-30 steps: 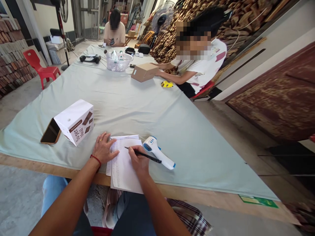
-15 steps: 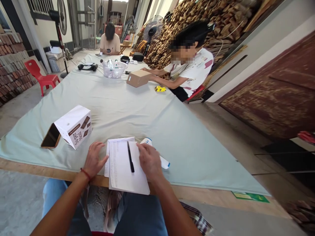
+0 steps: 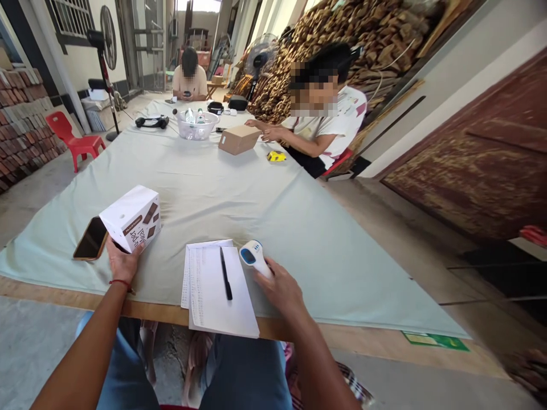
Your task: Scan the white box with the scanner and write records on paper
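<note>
My left hand (image 3: 122, 261) grips the near end of a white carton (image 3: 128, 210) with brown printing, thumb on its side; the carton rests on the cloth. A smartphone (image 3: 90, 239) with a dark screen lies just left of it. In front of me is a notebook (image 3: 207, 293) with handwritten pages, a black pen (image 3: 226, 273) lying across it. To its right, my right hand (image 3: 282, 289) is wrapped round the handle of a white and blue infrared thermometer (image 3: 255, 254), whose head points away to the left. The hand hides most of the handle.
A pale green cloth (image 3: 342, 267) covers the long table. Farther off are a cardboard box (image 3: 238, 140), a yellow tape measure (image 3: 276, 156) and a clear basin (image 3: 194, 130) of bottles. One person (image 3: 329, 125) sits at the right side, another (image 3: 190, 80) at the far end.
My left hand has moved left from beside the notebook onto the white carton. My right hand has left the notebook and taken hold of the thermometer. The person at right has drawn their hands back.
</note>
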`<state>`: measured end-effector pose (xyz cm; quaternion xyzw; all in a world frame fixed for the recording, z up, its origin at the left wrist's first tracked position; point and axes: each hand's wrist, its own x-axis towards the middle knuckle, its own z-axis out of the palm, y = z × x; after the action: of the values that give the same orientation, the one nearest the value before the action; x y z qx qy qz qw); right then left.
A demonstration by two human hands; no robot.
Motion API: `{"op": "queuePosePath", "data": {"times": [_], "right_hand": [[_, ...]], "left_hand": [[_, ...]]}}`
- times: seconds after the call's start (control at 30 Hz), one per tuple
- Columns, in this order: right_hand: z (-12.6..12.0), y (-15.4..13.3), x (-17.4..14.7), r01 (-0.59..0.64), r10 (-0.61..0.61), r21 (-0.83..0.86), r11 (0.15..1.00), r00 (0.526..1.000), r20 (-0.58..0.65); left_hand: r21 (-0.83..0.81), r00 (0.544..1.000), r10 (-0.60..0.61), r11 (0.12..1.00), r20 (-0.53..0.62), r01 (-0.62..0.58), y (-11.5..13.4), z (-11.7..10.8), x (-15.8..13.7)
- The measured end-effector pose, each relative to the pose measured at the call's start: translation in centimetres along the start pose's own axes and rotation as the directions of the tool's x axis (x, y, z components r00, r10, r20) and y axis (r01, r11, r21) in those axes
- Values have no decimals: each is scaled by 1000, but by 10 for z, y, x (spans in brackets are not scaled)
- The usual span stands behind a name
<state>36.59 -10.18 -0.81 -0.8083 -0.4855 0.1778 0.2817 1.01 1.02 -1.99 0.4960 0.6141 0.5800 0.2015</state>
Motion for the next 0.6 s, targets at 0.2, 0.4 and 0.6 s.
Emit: {"op": "queuePosePath", "data": {"times": [0.2, 0.4, 0.6], "right_hand": [[5, -60, -48, 4, -76, 814, 580, 996, 49], [35, -109, -69, -125, -248, 878, 461, 932, 263], [59, -144, -62, -102, -273, 884, 457, 929, 248]], "left_hand": [[-176, 974, -48, 980, 219, 88, 16, 4, -29], [-249, 898, 51, 966, 437, 66, 23, 3, -39], [-254, 888, 92, 967, 450, 29, 23, 1, -37]]}}
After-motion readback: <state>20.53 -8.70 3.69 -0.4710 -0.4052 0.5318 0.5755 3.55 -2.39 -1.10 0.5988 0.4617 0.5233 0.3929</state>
